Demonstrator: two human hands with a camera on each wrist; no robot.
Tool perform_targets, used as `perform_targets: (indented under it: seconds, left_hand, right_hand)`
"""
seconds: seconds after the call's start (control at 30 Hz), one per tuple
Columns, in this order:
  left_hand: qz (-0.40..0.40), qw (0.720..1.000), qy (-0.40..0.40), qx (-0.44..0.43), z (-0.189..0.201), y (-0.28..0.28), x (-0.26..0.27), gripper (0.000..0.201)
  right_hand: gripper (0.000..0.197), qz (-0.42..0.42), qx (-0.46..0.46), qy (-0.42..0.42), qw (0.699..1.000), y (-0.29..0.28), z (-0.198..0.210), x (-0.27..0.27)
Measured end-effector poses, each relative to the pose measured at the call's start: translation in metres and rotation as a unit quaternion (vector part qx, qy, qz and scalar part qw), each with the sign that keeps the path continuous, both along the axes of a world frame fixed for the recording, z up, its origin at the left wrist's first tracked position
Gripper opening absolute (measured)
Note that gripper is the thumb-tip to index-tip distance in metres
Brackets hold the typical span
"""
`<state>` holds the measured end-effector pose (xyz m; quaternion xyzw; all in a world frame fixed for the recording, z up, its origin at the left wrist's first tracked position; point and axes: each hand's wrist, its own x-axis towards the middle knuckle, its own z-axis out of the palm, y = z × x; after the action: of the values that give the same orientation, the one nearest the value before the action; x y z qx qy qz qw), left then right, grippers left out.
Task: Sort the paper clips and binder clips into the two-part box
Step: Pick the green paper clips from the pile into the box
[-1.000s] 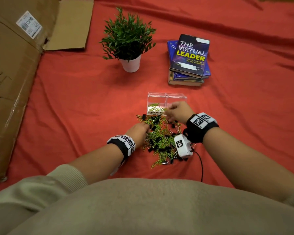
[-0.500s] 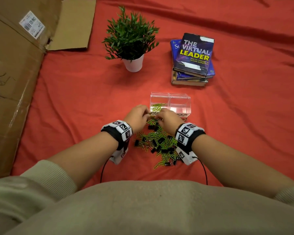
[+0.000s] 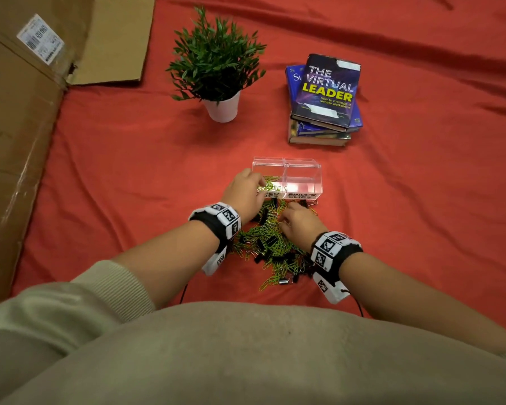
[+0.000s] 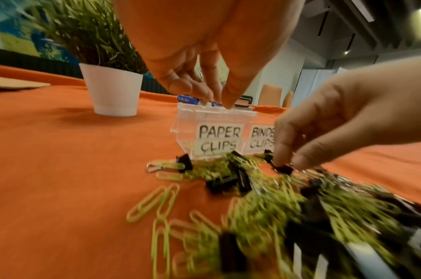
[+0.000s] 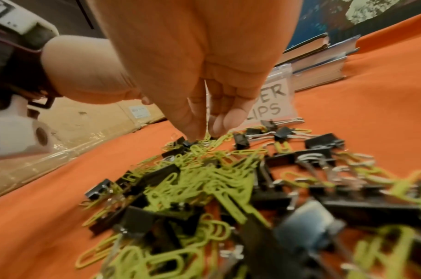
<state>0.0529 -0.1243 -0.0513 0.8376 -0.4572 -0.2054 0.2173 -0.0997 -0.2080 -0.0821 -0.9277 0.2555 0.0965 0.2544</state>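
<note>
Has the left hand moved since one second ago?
Yes. The left hand went forward from the clip pile to the paper-clip side of the clear box.

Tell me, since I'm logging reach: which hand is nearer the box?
Left. The left hand is at the box, fingers over its paper-clip half; the right hand is down in the pile.

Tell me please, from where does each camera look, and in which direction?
Head: worn on head, facing down-forward at clip pile and two-part box; both forearms, torso show.
Left wrist: low, facing the box labels; left hand above the box.
Right wrist: low over the pile; right hand reaches into it.
Shared: wrist views both show right hand pinching a binder clip.
</note>
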Motion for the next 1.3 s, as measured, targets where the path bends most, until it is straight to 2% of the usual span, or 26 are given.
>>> perform_targets:
  seconds: [0.1,0.27,0.4,0.67,0.77,0.93,1.0,1.13,1.2,1.3]
  left_hand:
    - [-0.011,0.998,0.006,0.054,-0.012,0.025,-0.013,0.007]
    - [-0.027,0.990,0.008,0.141,-0.034,0.049,-0.024,0.026]
    - [-0.051,0.987,-0.009,0.151,-0.044,0.050,-0.032,0.038]
    - [-0.102,0.979,-0.073,0.158,-0.046,0.052,-0.036,0.016]
    - [-0.104,0.982,-0.064,0.147,-0.045,0.053,-0.035,0.018]
    - [-0.090,0.983,-0.024,0.159,-0.041,0.049,-0.028,0.019]
    - [-0.058,0.987,0.019,0.149,-0.037,0.047,-0.025,0.019]
    - [0.002,0.991,0.074,0.115,-0.031,0.047,-0.020,0.016]
    - [0.018,0.989,0.092,0.113,-0.028,0.046,-0.019,0.015]
    - [0.021,0.988,0.103,0.115,-0.024,0.046,-0.018,0.016]
  right_hand:
    - [0.022,0.013,-0.001,0.001,1.000,0.014,-0.005,0.008]
    - [0.039,0.009,-0.035,0.021,0.999,0.022,-0.012,0.004]
    - [0.033,0.011,-0.028,0.014,0.999,0.024,-0.012,-0.005]
    - [0.017,-0.033,0.001,0.042,0.999,0.019,-0.009,-0.007]
    - [0.010,-0.075,0.051,0.042,0.995,0.014,-0.009,-0.008]
    - [0.007,-0.165,0.190,0.020,0.968,-0.002,0.007,-0.008]
    - [0.008,-0.195,0.265,0.007,0.944,-0.009,0.020,-0.008]
    - [0.008,-0.256,0.417,-0.039,0.871,-0.023,0.047,0.003]
    - [0.008,-0.268,0.414,-0.073,0.867,-0.030,0.056,0.016]
    - [0.006,-0.262,0.338,-0.106,0.898,-0.040,0.063,0.043]
